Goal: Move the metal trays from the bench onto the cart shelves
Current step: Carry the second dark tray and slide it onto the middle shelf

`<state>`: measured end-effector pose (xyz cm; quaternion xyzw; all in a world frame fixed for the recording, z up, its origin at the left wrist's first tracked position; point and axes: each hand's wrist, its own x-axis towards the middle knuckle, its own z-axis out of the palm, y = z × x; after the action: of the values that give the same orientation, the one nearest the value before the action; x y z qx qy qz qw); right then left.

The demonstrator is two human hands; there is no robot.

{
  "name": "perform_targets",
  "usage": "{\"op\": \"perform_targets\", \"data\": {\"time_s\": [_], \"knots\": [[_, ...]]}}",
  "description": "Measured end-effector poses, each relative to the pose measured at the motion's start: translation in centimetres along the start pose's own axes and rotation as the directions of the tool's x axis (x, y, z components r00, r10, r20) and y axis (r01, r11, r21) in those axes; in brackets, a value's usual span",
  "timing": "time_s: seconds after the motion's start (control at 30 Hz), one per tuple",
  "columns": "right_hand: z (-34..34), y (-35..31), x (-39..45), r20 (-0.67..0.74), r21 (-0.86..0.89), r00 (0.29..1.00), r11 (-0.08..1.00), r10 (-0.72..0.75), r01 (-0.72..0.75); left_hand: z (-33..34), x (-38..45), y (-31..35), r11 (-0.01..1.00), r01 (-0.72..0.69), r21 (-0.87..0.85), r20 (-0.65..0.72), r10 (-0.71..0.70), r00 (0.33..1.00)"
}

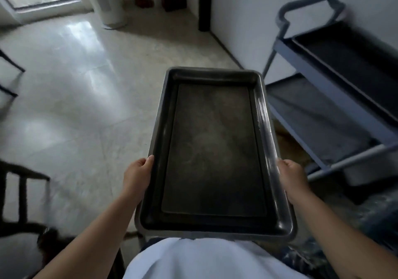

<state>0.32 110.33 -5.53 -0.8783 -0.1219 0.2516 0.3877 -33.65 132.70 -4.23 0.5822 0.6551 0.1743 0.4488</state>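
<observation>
I hold a dark rectangular metal tray [212, 149] level in front of my body, its long axis pointing away from me. My left hand [137, 176] grips its left rim and my right hand [291, 178] grips its right rim, both near the tray's middle. The tray is empty. To the right stands a blue-grey cart [336, 80] with a handle at its far end. Another dark tray [353, 63] lies on the cart's top shelf. The lower shelf [316, 115] shows a bare grey surface.
A white wall [247, 9] runs behind the cart. Pale glossy floor tiles [75, 85] spread to the left and ahead. Dark chair frames [19, 194] stand at the left edge. A white column [112, 3] and a glass door are at the far end.
</observation>
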Motion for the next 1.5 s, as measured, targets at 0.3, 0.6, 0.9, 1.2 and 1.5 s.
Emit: {"op": "perform_targets", "data": {"time_s": [0.3, 0.6, 0.9, 1.2, 1.5], "knots": [[1.0, 2.2, 1.9, -0.278, 0.165, 0.913, 0.951, 0.298, -0.26, 7.9, 12.6, 9.7, 0.931, -0.243, 0.272, 0.317, 0.151, 0.936], [1.2, 6.2, 10.4, -0.314, 0.409, 0.766, 0.808, 0.561, -0.424, 23.0, 21.0, 17.2, 0.844, -0.409, 0.348, 0.525, 0.187, 0.831], [1.8, 10.5, 20.6, -0.391, 0.524, 0.625, 0.722, 0.676, -0.453, 39.6, 28.9, 21.6, 0.766, -0.547, 0.337, 0.655, 0.226, 0.721], [5.6, 16.2, 32.5, -0.486, 0.598, 0.535, 0.71, 0.691, -0.373, 55.4, 37.3, 22.2, 0.693, -0.666, 0.275, 0.728, 0.302, 0.615], [6.3, 20.3, 39.9, -0.542, 0.58, 0.533, 0.748, 0.65, -0.323, 63.3, 41.0, 23.3, 0.697, -0.669, 0.259, 0.733, 0.31, 0.606]]}}
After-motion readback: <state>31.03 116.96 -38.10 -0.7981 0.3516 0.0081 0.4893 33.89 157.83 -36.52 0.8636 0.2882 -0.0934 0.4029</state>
